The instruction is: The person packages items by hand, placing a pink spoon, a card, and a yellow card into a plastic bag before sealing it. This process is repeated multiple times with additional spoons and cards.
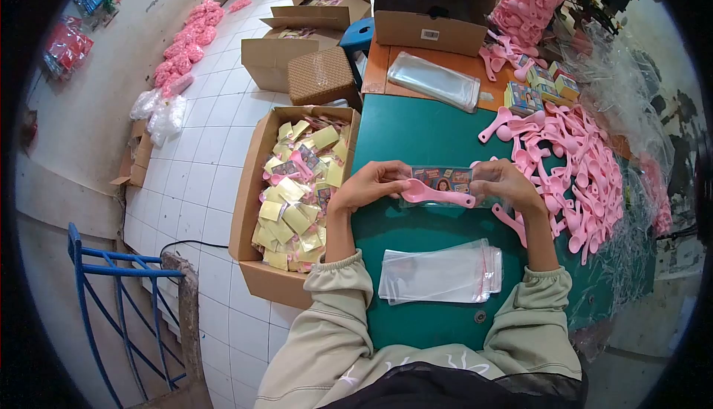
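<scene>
Over the green table top, my left hand [375, 184] pinches the bowl end of a pink measuring spoon [442, 195], which lies lengthwise in front of a printed card [445, 178]. Clear plastic surrounds the card, like a small bag. My right hand [507, 183] grips the other end of this plastic bag [486, 200], thumb and fingers closed on it. Below my hands a stack of clear plastic bags [438, 274] lies flat on the table. Just right of my right hand spreads a large heap of pink spoons [572, 171].
At my left stands an open carton [247, 238] full of packed cards and spoons. Small printed boxes [523, 99], more clear bags [434, 81] and an open cardboard box [431, 30] sit at the back. A blue metal frame [122, 268] stands at lower left.
</scene>
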Demonstrator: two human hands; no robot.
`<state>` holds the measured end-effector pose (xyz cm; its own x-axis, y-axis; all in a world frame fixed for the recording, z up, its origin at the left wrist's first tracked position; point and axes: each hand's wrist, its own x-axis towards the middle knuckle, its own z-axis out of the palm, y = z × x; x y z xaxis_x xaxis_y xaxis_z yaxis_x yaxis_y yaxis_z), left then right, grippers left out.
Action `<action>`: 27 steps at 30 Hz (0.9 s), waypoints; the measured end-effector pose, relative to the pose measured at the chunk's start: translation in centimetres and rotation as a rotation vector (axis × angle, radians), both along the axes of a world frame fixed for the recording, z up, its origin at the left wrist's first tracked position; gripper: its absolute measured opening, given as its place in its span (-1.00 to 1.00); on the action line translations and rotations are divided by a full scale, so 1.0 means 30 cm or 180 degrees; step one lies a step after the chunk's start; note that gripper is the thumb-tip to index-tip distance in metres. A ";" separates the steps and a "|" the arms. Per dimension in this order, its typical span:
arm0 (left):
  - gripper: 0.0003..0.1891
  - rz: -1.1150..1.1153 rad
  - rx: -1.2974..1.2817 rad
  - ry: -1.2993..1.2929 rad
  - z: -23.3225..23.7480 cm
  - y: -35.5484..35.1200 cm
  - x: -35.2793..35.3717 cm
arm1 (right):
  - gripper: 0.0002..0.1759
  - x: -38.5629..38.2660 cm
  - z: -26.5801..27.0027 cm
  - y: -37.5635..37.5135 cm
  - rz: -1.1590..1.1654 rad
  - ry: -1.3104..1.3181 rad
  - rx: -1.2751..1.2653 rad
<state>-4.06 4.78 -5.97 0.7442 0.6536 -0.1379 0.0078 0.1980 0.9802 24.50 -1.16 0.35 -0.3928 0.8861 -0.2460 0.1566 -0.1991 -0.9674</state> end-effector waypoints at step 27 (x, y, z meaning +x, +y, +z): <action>-0.39 0.0439 -0.0720 0.0152 0.053 -0.311 0.053 | -0.71 -0.178 0.007 -0.150 0.0579 -0.1984 0.1979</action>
